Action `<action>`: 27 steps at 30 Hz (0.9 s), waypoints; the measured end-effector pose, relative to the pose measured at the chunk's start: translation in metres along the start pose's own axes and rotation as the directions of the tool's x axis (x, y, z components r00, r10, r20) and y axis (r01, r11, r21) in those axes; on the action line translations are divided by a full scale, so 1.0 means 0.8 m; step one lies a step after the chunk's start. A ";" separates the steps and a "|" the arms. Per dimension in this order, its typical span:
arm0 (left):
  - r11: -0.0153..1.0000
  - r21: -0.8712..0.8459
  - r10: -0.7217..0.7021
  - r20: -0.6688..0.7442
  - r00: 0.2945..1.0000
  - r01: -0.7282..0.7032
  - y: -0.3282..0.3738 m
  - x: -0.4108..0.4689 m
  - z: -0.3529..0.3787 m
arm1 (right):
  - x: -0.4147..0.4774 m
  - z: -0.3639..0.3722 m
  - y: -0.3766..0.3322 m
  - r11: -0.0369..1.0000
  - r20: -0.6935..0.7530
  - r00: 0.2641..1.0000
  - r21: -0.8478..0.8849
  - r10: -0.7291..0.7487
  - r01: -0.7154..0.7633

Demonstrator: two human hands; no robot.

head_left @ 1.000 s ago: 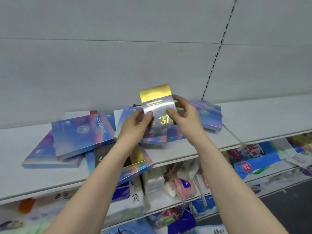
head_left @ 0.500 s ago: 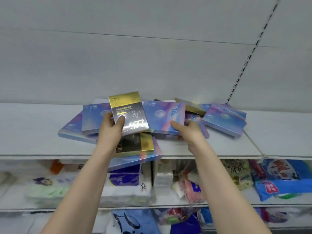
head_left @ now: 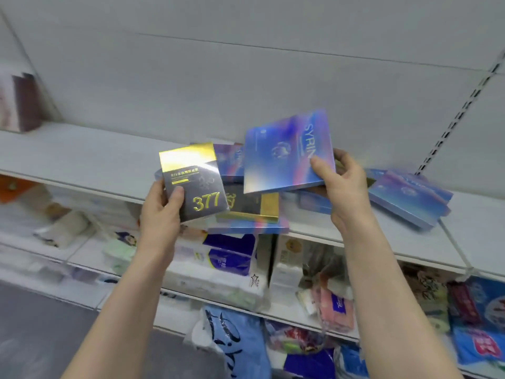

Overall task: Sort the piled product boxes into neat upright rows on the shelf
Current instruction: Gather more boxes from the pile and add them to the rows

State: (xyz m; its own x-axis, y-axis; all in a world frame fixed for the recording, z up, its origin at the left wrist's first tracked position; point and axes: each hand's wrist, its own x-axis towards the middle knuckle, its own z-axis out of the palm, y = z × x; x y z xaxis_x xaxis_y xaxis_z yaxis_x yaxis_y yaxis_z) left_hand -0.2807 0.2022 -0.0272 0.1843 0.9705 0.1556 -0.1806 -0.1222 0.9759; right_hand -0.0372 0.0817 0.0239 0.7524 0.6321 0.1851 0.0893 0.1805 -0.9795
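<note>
Above the white shelf [head_left: 82, 157], left hand [head_left: 161, 212] grips a glossy grey-and-gold box [head_left: 195, 181], right hand [head_left: 344, 192] grips a shimmering blue box [head_left: 284, 157], both lifted. Beneath them a jumbled pile [head_left: 251, 212] lies flat; more blue boxes [head_left: 407, 198] right. Soft tissue packs [head_left: 229, 258] crowd the lower shelf.

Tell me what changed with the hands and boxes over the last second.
The right hand let go of the black-and-gold 377 box, reached into the pile and took hold of a blue SYRIN box, lifting it up. The left hand now holds the 377 box alone. The rest of the pile still lies flat on the shelf.
</note>
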 end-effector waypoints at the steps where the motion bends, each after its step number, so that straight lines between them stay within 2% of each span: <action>1: 1.000 -0.010 -0.002 -0.045 0.999 0.001 0.001 -0.004 -0.017 | -0.005 0.013 -0.002 1.000 0.042 0.999 0.007 0.002 -0.002; 6: 0.999 -0.034 -0.011 -0.238 0.971 0.003 0.008 -0.022 -0.098 | -0.037 0.095 0.003 0.994 0.250 0.968 -0.099 -0.021 0.048; 12: 0.998 -0.007 -0.054 -0.346 0.937 0.055 -0.006 -0.029 -0.209 | -0.098 0.211 0.043 0.942 0.394 0.919 -0.297 -0.027 0.155; 20: 0.979 0.042 -0.164 -0.413 0.896 0.198 -0.032 0.000 -0.389 | -0.179 0.374 0.118 0.859 0.448 0.894 -0.459 0.004 0.226; 27: 0.957 0.068 -0.221 -0.463 0.858 0.283 -0.038 0.046 -0.551 | -0.230 0.530 0.150 0.829 0.425 0.904 -0.520 0.042 0.206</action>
State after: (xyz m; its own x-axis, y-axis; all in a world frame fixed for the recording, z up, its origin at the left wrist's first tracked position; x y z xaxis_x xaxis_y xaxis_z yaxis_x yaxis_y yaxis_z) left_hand -0.6942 0.3336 -0.1180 -0.2489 0.9563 -0.1532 -0.0548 0.1440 0.9881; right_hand -0.4415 0.3071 -0.0941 0.4071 0.8993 0.1599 0.5681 -0.1122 -0.8153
